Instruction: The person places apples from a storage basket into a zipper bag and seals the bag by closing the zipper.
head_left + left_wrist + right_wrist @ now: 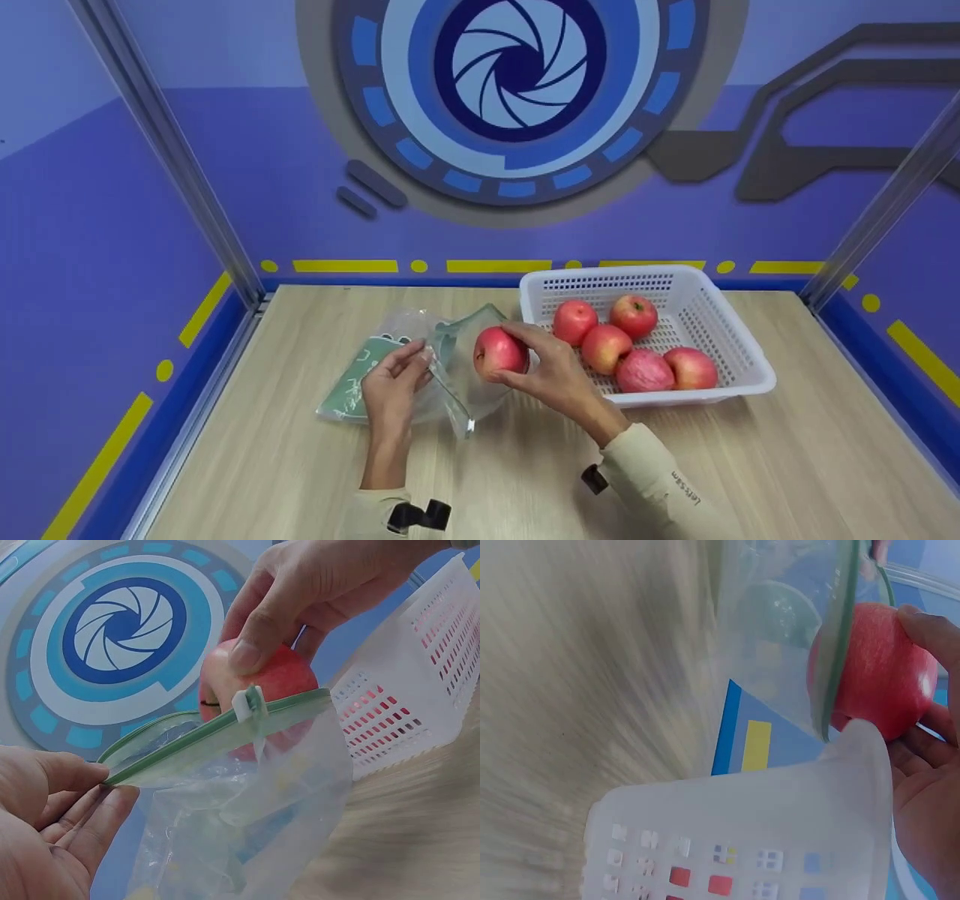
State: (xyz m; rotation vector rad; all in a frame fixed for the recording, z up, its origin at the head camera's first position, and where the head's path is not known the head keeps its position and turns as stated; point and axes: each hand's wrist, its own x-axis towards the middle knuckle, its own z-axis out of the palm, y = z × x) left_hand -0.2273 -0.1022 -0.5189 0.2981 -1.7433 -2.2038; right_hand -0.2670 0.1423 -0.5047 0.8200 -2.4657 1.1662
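Observation:
My right hand (559, 371) grips a red apple (496, 352) between thumb and fingers, over the mouth of a clear zip bag (469, 375) with a green seal. In the left wrist view the apple (225, 667) sits at the bag's opening, partly behind the green zip edge (217, 731) and its white slider (244, 703). My left hand (395, 382) pinches one end of that edge between thumb and fingertips. From the right wrist, the apple (885, 671) shows partly behind the bag's near wall, with right-hand fingers (922, 742) around its far side.
A white perforated basket (731, 352) with several red apples (606, 349) stands right of the bag. Under my left hand, a bag part with a green printed panel (352, 382) lies on the wooden table (247, 450). Blue panels (247, 150) wall the table's back and sides.

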